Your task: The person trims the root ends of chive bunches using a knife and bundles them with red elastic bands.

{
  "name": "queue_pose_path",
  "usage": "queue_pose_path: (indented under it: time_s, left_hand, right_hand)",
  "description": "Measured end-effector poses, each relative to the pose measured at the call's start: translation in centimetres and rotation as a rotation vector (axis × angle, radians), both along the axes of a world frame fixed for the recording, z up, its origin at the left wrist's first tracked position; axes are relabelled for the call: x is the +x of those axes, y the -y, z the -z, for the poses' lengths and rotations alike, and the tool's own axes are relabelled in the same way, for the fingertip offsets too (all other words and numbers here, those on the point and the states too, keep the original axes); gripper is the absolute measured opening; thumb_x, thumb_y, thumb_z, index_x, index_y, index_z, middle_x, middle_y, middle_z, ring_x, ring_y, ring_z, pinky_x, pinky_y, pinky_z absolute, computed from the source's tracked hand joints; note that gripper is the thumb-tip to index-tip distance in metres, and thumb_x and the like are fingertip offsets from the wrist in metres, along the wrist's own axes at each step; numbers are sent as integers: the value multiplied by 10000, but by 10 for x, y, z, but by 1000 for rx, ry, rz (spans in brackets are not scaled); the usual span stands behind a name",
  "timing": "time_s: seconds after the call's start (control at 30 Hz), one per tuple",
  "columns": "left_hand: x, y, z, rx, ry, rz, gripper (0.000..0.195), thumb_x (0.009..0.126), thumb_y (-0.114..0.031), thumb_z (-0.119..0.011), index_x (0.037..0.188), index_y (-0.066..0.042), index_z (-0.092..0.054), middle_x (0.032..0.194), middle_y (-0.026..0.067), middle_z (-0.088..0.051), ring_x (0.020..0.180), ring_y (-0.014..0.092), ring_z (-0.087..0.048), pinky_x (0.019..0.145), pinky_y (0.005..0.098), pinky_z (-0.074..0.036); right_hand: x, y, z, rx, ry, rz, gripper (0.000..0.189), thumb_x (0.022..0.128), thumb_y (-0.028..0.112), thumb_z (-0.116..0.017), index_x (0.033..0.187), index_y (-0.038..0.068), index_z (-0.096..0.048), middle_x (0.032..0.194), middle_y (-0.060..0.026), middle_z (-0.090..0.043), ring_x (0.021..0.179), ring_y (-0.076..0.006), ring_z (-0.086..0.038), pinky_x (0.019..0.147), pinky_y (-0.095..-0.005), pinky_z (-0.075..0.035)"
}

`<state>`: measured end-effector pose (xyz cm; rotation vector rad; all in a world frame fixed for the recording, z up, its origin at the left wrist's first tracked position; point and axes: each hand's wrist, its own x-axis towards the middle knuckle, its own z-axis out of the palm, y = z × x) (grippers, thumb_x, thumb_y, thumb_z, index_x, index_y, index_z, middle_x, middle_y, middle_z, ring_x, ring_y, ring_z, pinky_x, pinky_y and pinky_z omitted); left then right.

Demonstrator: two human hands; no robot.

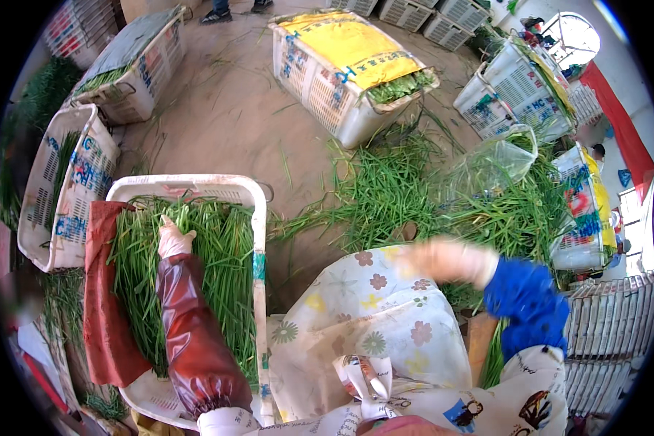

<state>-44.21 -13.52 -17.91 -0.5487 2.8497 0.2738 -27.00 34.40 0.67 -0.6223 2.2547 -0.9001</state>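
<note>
My left hand (175,240), in a pale glove below a dark red sleeve cover, rests on long green leafy stalks (223,261) in a white plastic crate (260,229). Its thumb stands apart, and its fingertips touch a bunch's pale ends (182,216); whether they grip it is unclear. A red cloth (106,300) hangs over the crate's left side. Motion blurs my right hand (447,260), below a blue sleeve cover, above the flowered apron (370,305) on my lap. Nothing shows clearly in it. Past it lies a loose heap of green stalks (387,185) on the floor.
A crate under a yellow cover (349,43) stands ahead, a grey-covered crate (131,71) further left. Another crate (82,185) adjoins mine. Clear plastic sheeting (490,163) lies on the heap. Stacked crates (613,321) stand at right. A person's shoe (216,17) shows at the top.
</note>
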Motion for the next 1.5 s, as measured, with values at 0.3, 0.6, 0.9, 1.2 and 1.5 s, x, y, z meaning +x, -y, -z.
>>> queue_pose_path:
  time_s: [0.3, 0.6, 0.9, 1.2, 1.5]
  left_hand:
    - [-31, -8, 1, -191, 101, -108, 735, 663, -318, -749, 1237, -97, -346, 1098, 85, -517, 942, 234, -584, 743, 356, -509]
    - [2, 24, 22, -310, -290, 212, 252, 648, -147, -634, 900, -161, -626, 957, 100, -572, 956, 289, -551, 753, 378, -471]
    - [75, 1, 18, 299, -567, 105, 359, 595, -124, -722, 918, -89, -569, 920, 135, -586, 865, 334, -547, 773, 403, -446]
    - [75, -28, 15, 139, -213, -3, 1050, 644, -242, -743, 1393, -117, -18, 983, 151, -504, 902, 313, -548, 736, 393, -475]
    - [35, -48, 47, -179, -146, 83, 437, 592, -244, -710, 1001, -145, -594, 1124, 61, -490, 1106, 242, -434, 884, 416, -366]
  right_hand:
    - [172, -16, 64, -192, 933, 1007, 372, 924, 284, -427, 1202, 38, -443, 1080, -128, -594, 929, -181, -593, 712, -267, -441]
    - [165, -8, 64, -258, 827, 1012, 400, 908, 276, -465, 1205, 9, -436, 1055, -145, -599, 927, -212, -594, 770, -294, -457]
    - [196, 3, 63, -136, 708, 1010, 387, 909, 275, -452, 1180, -1, -466, 1004, -109, -626, 842, -141, -608, 742, -239, -425]
    - [203, -9, 90, -101, 669, 969, 363, 912, 237, -440, 1180, -6, -465, 971, -108, -635, 812, -131, -610, 695, -229, -429]
    - [209, -3, 88, -105, 661, 1081, 331, 919, 228, -419, 1157, 4, -473, 946, -112, -644, 779, -128, -620, 635, -211, -424]
